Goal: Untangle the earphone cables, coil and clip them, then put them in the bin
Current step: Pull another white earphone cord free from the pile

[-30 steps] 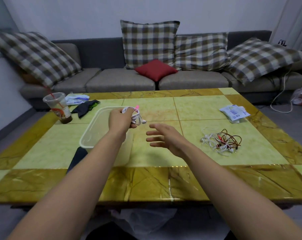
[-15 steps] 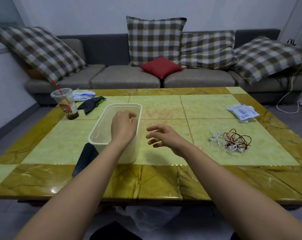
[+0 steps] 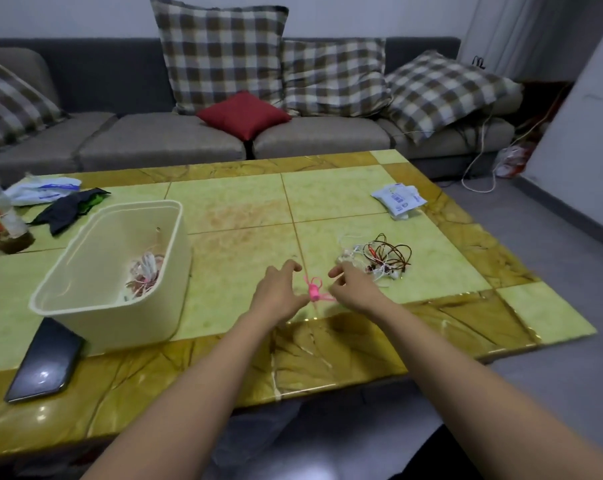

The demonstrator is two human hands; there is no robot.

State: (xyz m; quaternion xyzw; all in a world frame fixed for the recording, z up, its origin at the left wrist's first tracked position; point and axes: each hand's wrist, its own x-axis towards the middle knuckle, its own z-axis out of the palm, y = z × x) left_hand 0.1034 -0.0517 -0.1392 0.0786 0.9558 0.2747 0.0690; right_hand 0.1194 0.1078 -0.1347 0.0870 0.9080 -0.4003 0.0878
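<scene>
One coiled earphone bundle (image 3: 146, 271), held above the bin (image 3: 126, 320) a second ago, now lies inside it, so that set is finished. One tangle of white and brown earphones (image 3: 379, 259) waits on the table. Left hand (image 3: 279, 289) and right hand (image 3: 352, 289) flank one pink clip (image 3: 314, 291), fingers curled. Whether either pinches it, I cannot tell.

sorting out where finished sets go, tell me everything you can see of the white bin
The white plastic bin is a rectangular open tub with rounded corners and a rolled rim, no lid in sight. It stands upright on the left part of the table. Coiled earphones lie inside at its right end. A dark phone lies by its near left corner.
</scene>
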